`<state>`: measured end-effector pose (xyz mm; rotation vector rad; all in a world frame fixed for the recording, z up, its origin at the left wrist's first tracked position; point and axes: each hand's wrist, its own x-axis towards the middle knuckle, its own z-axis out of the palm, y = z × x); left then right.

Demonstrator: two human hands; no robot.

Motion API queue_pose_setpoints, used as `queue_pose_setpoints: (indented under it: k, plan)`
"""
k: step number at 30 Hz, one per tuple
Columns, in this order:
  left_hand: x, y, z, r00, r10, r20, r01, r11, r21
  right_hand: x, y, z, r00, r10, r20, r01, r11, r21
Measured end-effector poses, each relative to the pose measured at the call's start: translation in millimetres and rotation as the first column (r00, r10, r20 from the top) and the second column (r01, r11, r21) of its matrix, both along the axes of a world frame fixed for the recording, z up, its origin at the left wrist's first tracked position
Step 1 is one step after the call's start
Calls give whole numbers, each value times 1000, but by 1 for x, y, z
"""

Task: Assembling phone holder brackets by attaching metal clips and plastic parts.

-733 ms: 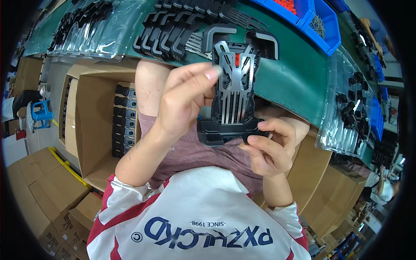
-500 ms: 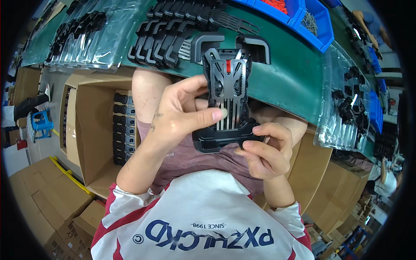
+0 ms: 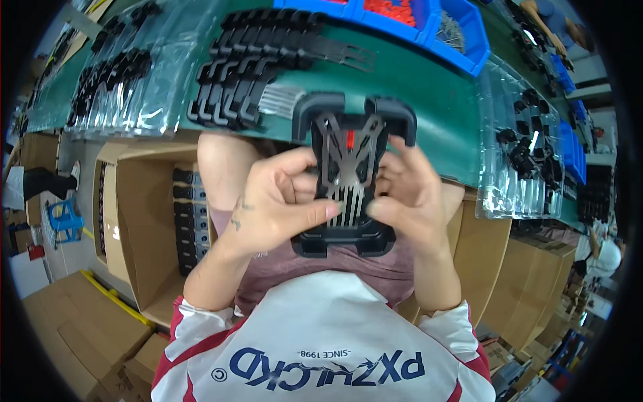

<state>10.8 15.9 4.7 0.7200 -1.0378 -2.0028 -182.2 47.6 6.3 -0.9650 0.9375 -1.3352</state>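
Observation:
Upright above my lap is a black phone holder with corner claws at its top and bottom, a slotted metal plate on its face and a small red part near the top. My left hand grips its left side, the thumb lying across the plate's lower slots. On the opposite side, my right hand is closed around the edge, thumb at the front and fingers behind. The fingers at the back are partly hidden by the holder.
Rows of black claw parts and slotted metal plates lie on the green table. Blue bins hold red pieces and metal pins. Clear plastic trays of black parts flank them. An open carton stands left of my legs.
My right hand has moved up from the holder's bottom claw to its right side. The holder sits slightly lower in view, and its bottom claw looks level now. My left hand keeps its grip.

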Motion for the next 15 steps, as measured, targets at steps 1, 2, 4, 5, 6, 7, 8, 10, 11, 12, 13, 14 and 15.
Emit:
queue_pose_setpoints:
  k: [1,2,4,5,6,7,8,10,11,12,13,14,15]
  plan:
    - [-1,2,1,1000,-29,-1,29,1000,-2,0,-3,0,995,90,-39,-88,994,62]
    - [-2,1,2,999,-41,-9,40,999,-25,0,-7,3,996,78,-49,-76,996,41]
    - [0,4,-2,999,-31,-35,26,990,-138,0,-8,7,994,70,-80,-69,998,10]
    - [0,6,-5,998,-26,-49,17,982,-190,1,-6,8,993,66,-96,-67,998,-1]
    - [-1,5,-6,998,-21,-64,5,971,-240,1,-6,9,992,64,-111,-66,998,-11]
    - [-1,5,-5,997,-26,-67,9,969,-248,3,-6,10,992,58,-114,-61,998,-19]
    - [-1,5,-5,995,-12,-97,-12,968,-251,5,-5,12,994,34,-104,-37,999,-28]
    - [-3,3,-5,987,18,-157,-58,966,-251,10,-5,17,996,-11,-84,8,999,-40]
    - [-4,3,-5,982,35,-187,-82,965,-248,12,-6,18,997,-32,-73,28,999,-45]
    - [-6,2,-4,981,34,-191,-82,964,-252,14,-7,19,997,-32,-77,29,998,-49]
    - [-8,1,-3,970,80,-230,-140,955,-262,15,-9,20,997,-27,-71,23,999,-46]
    - [-11,0,-1,955,125,-269,-199,942,-270,17,-10,21,998,-20,-66,18,999,-42]
    - [-13,0,0,936,168,-309,-257,927,-275,19,-12,22,998,-14,-60,12,999,-39]
